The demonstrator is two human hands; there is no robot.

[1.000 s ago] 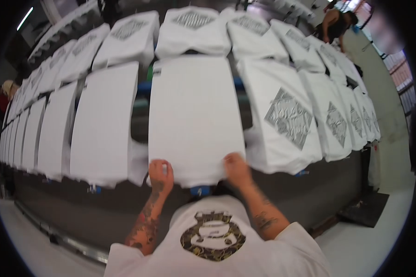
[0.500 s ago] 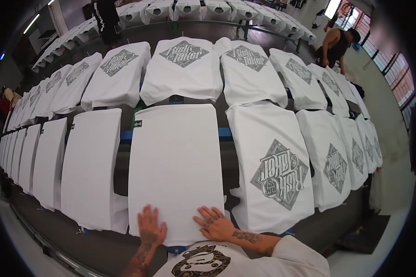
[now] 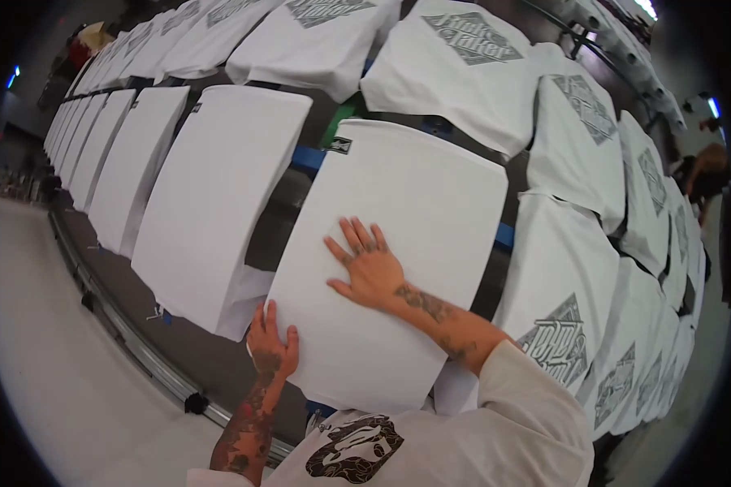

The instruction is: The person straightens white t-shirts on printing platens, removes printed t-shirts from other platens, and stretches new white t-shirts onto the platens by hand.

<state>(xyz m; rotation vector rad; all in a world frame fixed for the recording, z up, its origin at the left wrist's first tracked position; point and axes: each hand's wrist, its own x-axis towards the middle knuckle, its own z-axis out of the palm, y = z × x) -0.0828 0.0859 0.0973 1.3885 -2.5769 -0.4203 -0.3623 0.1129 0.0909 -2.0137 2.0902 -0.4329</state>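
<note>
In front of me a plain white T-shirt [image 3: 398, 195] lies stretched flat over a board, a small black label near its far left corner. My right hand [image 3: 369, 272] rests palm down on the middle of the shirt, fingers spread. At the shirt's near left edge is my left hand [image 3: 272, 345], its fingers extended along the side and thumb apart; part of the fingers is hidden by the edge. Left of it, another plain white shirt [image 3: 219, 178] covers the neighbouring board. On the right lies a shirt with a grey diamond print [image 3: 564, 337].
A metal rail [image 3: 142, 349] runs along the table's near left side. Across the far row are more printed white shirts [image 3: 455, 73]. Blue supports [image 3: 307, 157] show between boards. A person [image 3: 707, 170] is at the far right.
My view has turned left. My right hand has moved from the near edge up to the shirt's middle, and my left hand has shifted to its left edge.
</note>
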